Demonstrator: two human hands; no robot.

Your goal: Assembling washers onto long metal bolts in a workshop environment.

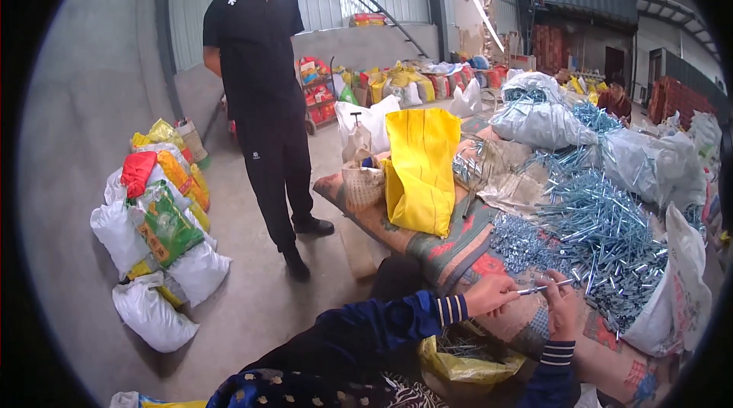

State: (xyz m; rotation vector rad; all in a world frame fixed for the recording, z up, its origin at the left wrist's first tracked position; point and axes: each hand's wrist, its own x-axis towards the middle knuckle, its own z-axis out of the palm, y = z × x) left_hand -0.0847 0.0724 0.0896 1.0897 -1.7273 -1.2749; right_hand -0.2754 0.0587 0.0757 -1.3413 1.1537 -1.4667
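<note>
My left hand [490, 295] pinches one end of a slim metal bolt [530, 290] above the cloth-covered work surface. Closed around the bolt's other end are the fingers of my right hand [562, 306]. Just beyond my hands lies a heap of small metal nuts or washers [523, 241], too small to tell apart. To its right spreads a large pile of long silvery bolts [607, 217]. Below my hands, close to my body, a yellow bag [489, 374] gapes with metal rods inside.
A tall yellow woven bag [421, 167] stands on the surface's left part, beside a beige sack [363, 188]. White sacks [542, 122] of bolts lie at the back right. A person in black [259, 80] stands across the floor; filled bags [164, 232] are heaped at left.
</note>
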